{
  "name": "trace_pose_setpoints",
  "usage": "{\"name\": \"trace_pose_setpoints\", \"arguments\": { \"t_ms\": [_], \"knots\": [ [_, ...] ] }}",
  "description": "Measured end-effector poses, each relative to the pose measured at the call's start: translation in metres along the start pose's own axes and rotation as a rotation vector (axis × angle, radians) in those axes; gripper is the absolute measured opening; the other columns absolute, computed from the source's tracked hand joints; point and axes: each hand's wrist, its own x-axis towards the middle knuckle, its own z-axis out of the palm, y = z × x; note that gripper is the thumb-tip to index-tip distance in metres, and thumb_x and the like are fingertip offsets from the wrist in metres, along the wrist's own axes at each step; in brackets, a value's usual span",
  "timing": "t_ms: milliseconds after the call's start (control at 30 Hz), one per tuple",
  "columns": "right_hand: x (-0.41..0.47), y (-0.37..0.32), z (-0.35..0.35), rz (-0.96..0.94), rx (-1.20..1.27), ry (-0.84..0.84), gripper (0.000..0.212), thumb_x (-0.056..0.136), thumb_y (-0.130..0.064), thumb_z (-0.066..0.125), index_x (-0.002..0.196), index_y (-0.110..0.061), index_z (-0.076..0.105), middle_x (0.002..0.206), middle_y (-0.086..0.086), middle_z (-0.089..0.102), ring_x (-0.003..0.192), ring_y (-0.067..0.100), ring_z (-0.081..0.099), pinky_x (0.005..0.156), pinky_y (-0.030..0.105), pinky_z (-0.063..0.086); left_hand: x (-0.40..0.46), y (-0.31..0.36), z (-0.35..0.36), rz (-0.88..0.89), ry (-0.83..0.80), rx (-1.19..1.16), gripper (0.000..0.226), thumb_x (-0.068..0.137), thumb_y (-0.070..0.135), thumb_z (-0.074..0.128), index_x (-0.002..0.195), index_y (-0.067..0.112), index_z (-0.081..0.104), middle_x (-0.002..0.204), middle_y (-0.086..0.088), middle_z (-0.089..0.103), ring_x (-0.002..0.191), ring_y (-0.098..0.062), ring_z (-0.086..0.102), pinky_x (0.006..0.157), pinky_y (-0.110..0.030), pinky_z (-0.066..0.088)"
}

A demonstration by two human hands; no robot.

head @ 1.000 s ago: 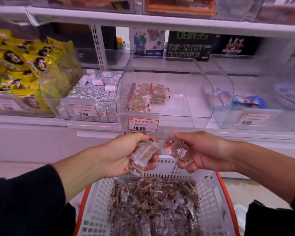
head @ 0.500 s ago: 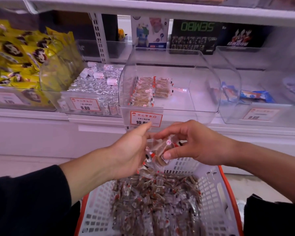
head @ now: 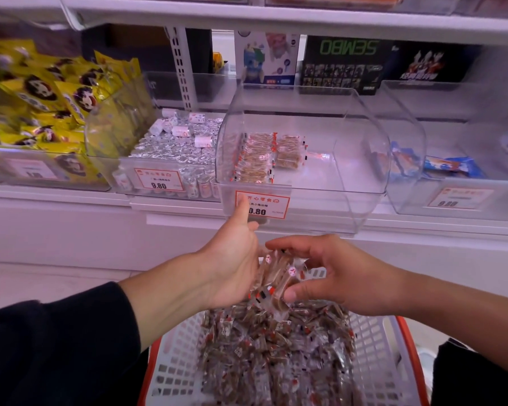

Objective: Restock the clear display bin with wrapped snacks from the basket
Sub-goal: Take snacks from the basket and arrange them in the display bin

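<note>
Both of your hands are now meeting above the basket (head: 170, 364), where a second ago they were holding separate small bunches apart. Your right hand (head: 339, 276) is curling thumb and fingers around a small bundle of wrapped snacks (head: 276, 278), pinching it from the right side. Your left hand (head: 232, 259) is pressing its palm against the other side of that bundle with the thumb sticking up toward the price tag (head: 263, 204); its fingers are hidden behind the snacks, so you cannot tell from here whether they are curling round the bundle or lying flat.

You are squaring the loose pieces into one neat stack, judging by how they are lining up between the palms. That stack is hanging just over the heap of snacks in the basket, below and in front of the clear bin (head: 364, 171). Inside the bin, only two short rows (head: 258, 159) are sitting at the left, so most of the restocking is remaining.
</note>
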Motion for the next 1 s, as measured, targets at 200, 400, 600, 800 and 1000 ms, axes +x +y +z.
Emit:
{"name": "trace_pose_setpoints", "arguments": {
  "t_ms": [200, 400, 600, 800, 1000],
  "knots": [
    [0.002, -0.001, 0.000, -0.056, 0.120, 0.001, 0.046, 0.072, -0.009, 0.086, 0.113, -0.016, 0.066, 0.101, 0.005, 0.074, 0.092, 0.011, 0.067, 0.091, 0.038, 0.052, -0.002, 0.009, -0.002, -0.028, -0.019, 0.030, 0.083, 0.090, 0.079, 0.020, 0.151, 0.023, 0.031, 0.109, -0.019, 0.065, 0.085, -0.030, 0.069, 0.074, -0.039, 0.054],
    [0.007, -0.010, -0.025, -0.163, 0.133, 0.205, 0.041, 0.082, -0.004, 0.076, 0.116, -0.016, 0.055, 0.096, 0.002, 0.071, 0.088, 0.016, 0.067, 0.083, 0.032, 0.054, -0.010, 0.013, -0.003, -0.042, -0.225, 0.082, 0.076, 0.095, 0.068, 0.032, 0.127, 0.008, 0.066, 0.112, -0.018, 0.067, 0.102, -0.035, 0.066, 0.093, -0.044, 0.056],
    [0.005, -0.015, -0.016, -0.213, 0.114, 0.218, 0.055, 0.090, -0.001, 0.067, 0.133, -0.017, 0.038, 0.105, 0.001, 0.063, 0.096, 0.013, 0.064, 0.087, 0.026, 0.052, -0.010, 0.006, 0.009, 0.163, -0.231, -0.003, 0.057, 0.094, 0.054, 0.043, 0.125, 0.011, 0.065, 0.111, -0.013, 0.073, 0.082, -0.018, 0.071, 0.071, -0.031, 0.060],
    [0.011, -0.024, -0.028, -0.209, -0.083, 0.451, 0.041, 0.078, -0.015, 0.081, 0.111, -0.015, 0.057, 0.092, -0.006, 0.068, 0.084, 0.011, 0.064, 0.080, 0.031, 0.052, -0.007, 0.017, 0.016, 0.579, 0.042, 0.250, 0.043, 0.100, 0.041, 0.047, 0.098, 0.006, 0.072, 0.074, -0.009, 0.069, 0.060, -0.014, 0.060, 0.054, -0.024, 0.053],
    [0.022, -0.046, -0.058, -0.286, -0.355, 0.492, 0.034, 0.071, -0.031, 0.083, 0.098, -0.022, 0.066, 0.084, -0.009, 0.069, 0.075, 0.010, 0.064, 0.066, 0.029, 0.053, -0.006, 0.045, 0.024, 0.730, 0.105, 0.455, 0.040, 0.100, 0.047, 0.038, 0.099, 0.015, 0.063, 0.066, -0.001, 0.063, 0.056, -0.008, 0.060, 0.049, -0.022, 0.049]
  ]
}}
